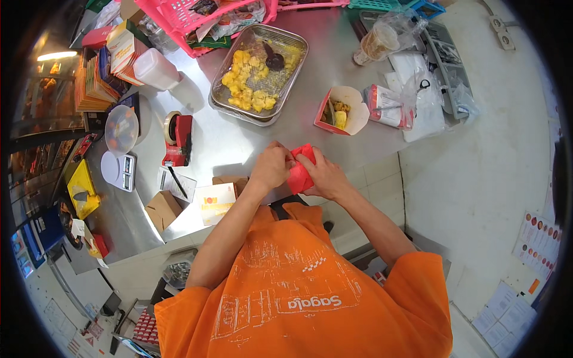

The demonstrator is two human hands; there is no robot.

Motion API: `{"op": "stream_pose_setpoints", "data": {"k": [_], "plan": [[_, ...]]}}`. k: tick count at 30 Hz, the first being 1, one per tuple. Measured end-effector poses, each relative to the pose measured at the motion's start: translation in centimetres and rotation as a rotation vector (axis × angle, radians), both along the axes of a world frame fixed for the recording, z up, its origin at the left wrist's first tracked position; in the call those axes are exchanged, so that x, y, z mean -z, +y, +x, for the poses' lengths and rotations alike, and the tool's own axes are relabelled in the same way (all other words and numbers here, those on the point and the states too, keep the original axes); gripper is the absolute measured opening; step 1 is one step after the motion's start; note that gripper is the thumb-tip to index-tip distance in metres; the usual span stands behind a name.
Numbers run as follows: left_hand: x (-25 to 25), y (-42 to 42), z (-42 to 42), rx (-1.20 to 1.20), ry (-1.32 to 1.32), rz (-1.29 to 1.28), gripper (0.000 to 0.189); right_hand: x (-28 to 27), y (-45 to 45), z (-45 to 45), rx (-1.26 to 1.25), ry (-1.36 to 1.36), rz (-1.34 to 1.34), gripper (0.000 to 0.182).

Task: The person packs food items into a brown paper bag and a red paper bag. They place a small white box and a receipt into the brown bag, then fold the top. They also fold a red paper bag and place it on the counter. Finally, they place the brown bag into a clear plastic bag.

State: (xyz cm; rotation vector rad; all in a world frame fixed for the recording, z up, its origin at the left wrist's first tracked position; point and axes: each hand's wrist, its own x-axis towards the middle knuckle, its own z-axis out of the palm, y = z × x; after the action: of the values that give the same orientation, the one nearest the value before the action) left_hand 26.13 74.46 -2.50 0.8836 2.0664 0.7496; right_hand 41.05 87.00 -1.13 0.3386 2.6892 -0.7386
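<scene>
Just above the near edge of the steel table, both my hands are on a red folded packet, which looks like paper. My left hand pinches its upper left edge with the fingertips. Around its right side curls my right hand, with fingers on its top. An open red-and-white food box with yellow and brown food stands beyond my right hand. Farther back, a metal tray holds yellow food pieces and a dark spoon.
On the left are a red tape dispenser, a kitchen scale, a pen on paper, and small cartons. Pink baskets stand at the back. Plastic bags and a grey cutlery organizer lie at the right.
</scene>
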Motion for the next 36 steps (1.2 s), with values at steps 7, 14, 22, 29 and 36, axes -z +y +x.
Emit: {"op": "stream_pose_setpoints", "data": {"k": [7,14,22,29,36], "plan": [[-0.3,0.6,-0.8,0.11,0.023,-0.06,0.011,0.4,5.3,-3.7,-0.116,0.033,-0.341,0.039],[0.3,1.8,-0.5,0.103,0.113,-0.161,0.016,0.3,4.6,-4.8,0.021,-0.037,-0.376,0.025],[0.1,1.1,-0.3,-0.037,0.058,-0.04,0.016,0.8,4.7,-3.5,-0.067,-0.052,-0.347,0.044],[-1.5,1.1,-3.5,0.049,0.111,0.066,0.018,-0.4,1.3,-4.1,-0.168,0.21,0.239,0.105],[-1.0,-0.7,-4.5,-0.003,0.119,0.241,0.046,0.1,1.3,-7.3,-0.075,0.198,-0.014,0.112]]}}
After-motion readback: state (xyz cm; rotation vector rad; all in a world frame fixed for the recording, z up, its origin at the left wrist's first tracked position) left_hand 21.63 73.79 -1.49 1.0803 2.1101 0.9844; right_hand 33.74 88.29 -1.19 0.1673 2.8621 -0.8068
